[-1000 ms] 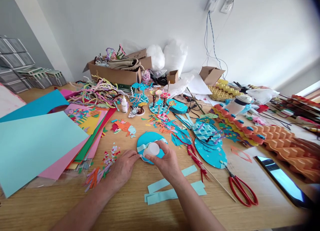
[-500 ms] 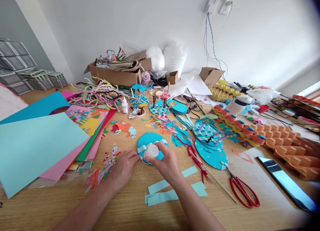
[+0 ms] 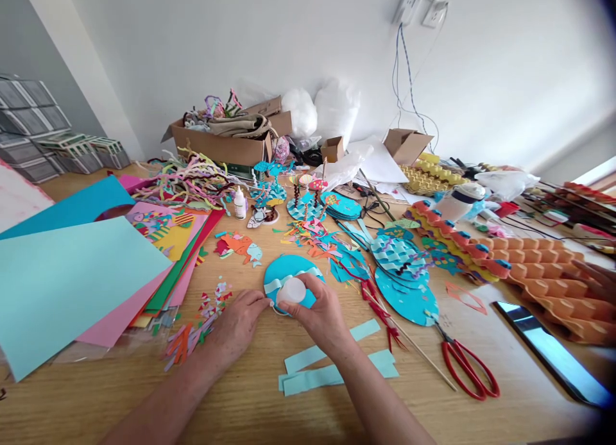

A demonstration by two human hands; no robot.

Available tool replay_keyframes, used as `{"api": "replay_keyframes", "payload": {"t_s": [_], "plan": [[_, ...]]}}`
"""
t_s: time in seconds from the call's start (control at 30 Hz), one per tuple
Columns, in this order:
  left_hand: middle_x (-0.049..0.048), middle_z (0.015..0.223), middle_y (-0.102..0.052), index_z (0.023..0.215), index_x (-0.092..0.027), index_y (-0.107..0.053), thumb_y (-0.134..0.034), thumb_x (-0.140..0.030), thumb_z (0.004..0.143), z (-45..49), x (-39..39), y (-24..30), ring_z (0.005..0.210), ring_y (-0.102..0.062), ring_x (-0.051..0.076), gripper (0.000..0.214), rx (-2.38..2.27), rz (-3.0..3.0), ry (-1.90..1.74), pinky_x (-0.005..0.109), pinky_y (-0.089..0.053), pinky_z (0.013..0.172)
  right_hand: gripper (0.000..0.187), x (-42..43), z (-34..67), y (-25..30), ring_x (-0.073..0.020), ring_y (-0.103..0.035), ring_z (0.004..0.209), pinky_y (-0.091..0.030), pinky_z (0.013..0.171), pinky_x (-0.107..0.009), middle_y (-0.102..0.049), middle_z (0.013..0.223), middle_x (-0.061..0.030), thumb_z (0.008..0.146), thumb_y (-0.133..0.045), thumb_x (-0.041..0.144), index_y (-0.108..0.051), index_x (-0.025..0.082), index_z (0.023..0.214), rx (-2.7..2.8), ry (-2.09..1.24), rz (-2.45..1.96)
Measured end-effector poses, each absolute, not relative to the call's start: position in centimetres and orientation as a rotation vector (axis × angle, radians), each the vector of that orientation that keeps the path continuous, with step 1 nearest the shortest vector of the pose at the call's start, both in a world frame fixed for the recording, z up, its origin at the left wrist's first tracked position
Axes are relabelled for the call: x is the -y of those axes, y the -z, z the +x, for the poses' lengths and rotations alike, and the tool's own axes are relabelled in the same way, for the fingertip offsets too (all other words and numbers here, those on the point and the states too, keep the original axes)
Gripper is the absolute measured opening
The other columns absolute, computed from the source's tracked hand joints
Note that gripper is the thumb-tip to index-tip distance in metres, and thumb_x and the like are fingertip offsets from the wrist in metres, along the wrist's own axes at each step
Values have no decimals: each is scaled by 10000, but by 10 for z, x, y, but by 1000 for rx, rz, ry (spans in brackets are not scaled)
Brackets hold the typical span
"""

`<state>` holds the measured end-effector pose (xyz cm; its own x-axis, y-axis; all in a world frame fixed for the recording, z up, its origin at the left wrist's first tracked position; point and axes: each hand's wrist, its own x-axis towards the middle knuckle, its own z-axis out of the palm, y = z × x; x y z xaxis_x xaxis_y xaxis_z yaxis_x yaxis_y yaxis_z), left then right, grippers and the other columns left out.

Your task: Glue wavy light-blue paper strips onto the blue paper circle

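Note:
A round blue card disc (image 3: 289,264) lies on the table in front of me, a wavy pale-blue paper strip (image 3: 275,283) running across it. My right hand (image 3: 320,307) grips a small white bottle (image 3: 292,292), tipped so its round base faces me; its nozzle is hidden. My left hand (image 3: 243,313) is at the disc's left edge, fingertips pressed together beside a tiny white piece. Whether they pinch that piece or the disc's rim is too small to tell. Flat pale-blue paper strips (image 3: 312,379) lie under my right forearm.
Red-handled scissors (image 3: 469,368), a thin stick (image 3: 418,349) and a phone (image 3: 548,352) lie to the right. Colored paper sheets (image 3: 81,281) and paper scraps (image 3: 185,345) are on the left. Another person's hand (image 3: 599,281) is near the orange egg tray (image 3: 539,272).
My hands, the white bottle and the disc look almost unmoved. At the far right, the orange egg tray and the other person's hand have shifted slightly.

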<state>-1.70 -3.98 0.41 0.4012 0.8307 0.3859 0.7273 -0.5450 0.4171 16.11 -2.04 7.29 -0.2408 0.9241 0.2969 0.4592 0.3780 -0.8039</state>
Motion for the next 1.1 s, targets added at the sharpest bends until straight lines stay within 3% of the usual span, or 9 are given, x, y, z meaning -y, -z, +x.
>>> {"api": "replay_keyframes", "payload": {"t_s": [0.4,0.57,0.73,0.9,1.1], "plan": [[48,953,-616,1041,-199,-617,-318,51,677,-16,40,-9,907,-556,171,534,-1414,2431,-767,326,-490,807,226,26,182,-81,-157,-547,675,-421,625,-246,-609,719,12,668,-698,363,-590,200,782,1639,-902,-1166],[41,960,-623,1041,-209,-619,-314,48,660,-19,39,-6,912,-567,161,552,-1403,2451,-805,327,-502,818,247,23,205,-84,-172,-557,689,-438,649,-272,-618,717,8,642,-725,369,-603,206,782,1542,-851,-1178],[63,994,-630,1065,-197,-612,-290,18,741,-15,48,-19,930,-590,161,505,-1397,2507,-919,298,-511,821,253,11,230,-81,-160,-542,684,-426,647,-268,-610,723,20,639,-726,368,-605,207,791,1476,-761,-1220],[54,1115,-614,1154,-197,-547,-275,43,713,19,71,-51,976,-592,140,571,-1286,2524,-571,262,-486,868,239,-2,245,-71,-147,-533,641,-411,608,-251,-603,677,26,645,-714,365,-599,198,771,1503,-768,-1263],[65,1224,-555,1126,-183,-538,-311,67,685,67,74,-68,1032,-567,166,556,-1279,2401,-163,282,-459,896,222,-10,249,-67,-150,-527,654,-416,614,-252,-588,673,26,642,-697,358,-588,191,741,1524,-725,-1314]]}}
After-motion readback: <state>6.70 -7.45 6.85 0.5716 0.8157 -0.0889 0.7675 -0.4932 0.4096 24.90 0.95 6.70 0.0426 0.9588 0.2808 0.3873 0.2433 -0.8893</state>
